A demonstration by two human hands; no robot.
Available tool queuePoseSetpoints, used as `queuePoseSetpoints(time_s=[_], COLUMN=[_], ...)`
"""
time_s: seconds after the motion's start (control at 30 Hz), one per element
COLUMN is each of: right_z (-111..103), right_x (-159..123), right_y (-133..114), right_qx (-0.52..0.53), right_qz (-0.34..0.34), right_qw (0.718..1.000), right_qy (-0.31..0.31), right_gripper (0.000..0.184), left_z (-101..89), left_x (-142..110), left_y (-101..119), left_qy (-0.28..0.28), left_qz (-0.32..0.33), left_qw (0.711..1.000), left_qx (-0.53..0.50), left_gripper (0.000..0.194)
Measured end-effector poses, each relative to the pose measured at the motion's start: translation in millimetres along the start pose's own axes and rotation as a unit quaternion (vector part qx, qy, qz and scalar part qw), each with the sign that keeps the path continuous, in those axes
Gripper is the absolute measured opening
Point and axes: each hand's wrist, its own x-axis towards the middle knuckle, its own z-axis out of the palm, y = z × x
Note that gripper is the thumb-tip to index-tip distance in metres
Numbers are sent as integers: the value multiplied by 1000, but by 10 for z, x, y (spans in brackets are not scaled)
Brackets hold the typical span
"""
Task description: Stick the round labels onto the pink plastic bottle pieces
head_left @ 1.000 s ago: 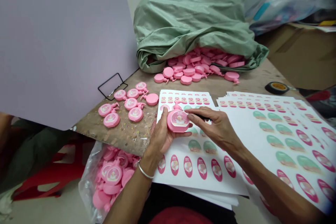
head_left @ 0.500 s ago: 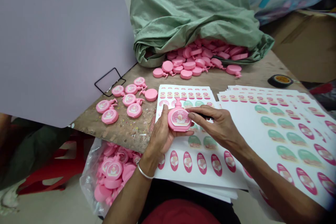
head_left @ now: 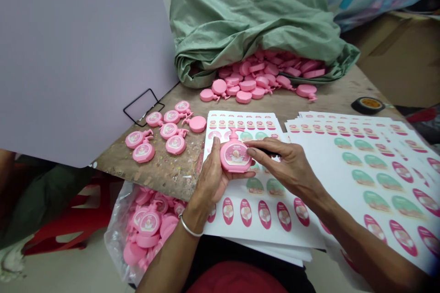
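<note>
A pink toy pump bottle [head_left: 236, 161] with a label of a bathing baby on its front lies in my left hand [head_left: 215, 171], pump pointing away from me. My left fingers and thumb are closed around its sides. My right hand [head_left: 285, 158] pinches a thin dark tool [head_left: 270, 151], mostly hidden by the fingers. Its thumb and index finger press at the label's right edge. Below both hands lies a sticker sheet [head_left: 237, 231] with rows of pink, red and green labels.
Several pink bottles, mostly labelled, lie on the table [head_left: 161, 169] to the left. More spill from a green sack [head_left: 254, 13] behind. A plastic bag [head_left: 117, 229] of bottles hangs by the left edge. Sticker sheets [head_left: 319, 165] and a tape roll [head_left: 367, 105] are at right.
Almost nothing differs. Both hands keep the same hold, and the bottle has shifted very slightly to the right.
</note>
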Motion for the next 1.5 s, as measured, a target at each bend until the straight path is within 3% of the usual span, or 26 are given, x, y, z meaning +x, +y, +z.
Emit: queuePoseSetpoints(time_s=[0.97, 1.2, 1.3, 1.4, 1.5], right_z=[24, 17, 23, 1, -87], right_x=[16, 8, 8, 17, 37], right_y=[-33, -39, -34, -2, 40], right_qx=[-4, -8, -14, -69, -214], right_qz=[-12, -10, -20, -69, -139], right_qw=[1000, 1000, 1000, 995, 967], right_qy=[7, 8, 9, 3, 18], right_gripper=[17, 20, 19, 20, 24], left_z=[20, 34, 14, -16, -34], left_x=[-16, -55, -73, -90, -111], left_y=[32, 83, 78, 52, 38], left_qy=[-12, -41, -70, -92, -96], left_qz=[6, 3, 32, 56, 59], left_qw=[1000, 999, 997, 992, 992], left_qx=[-22, -30, 11, 60, 64], left_gripper=[52, 57, 44, 37, 35])
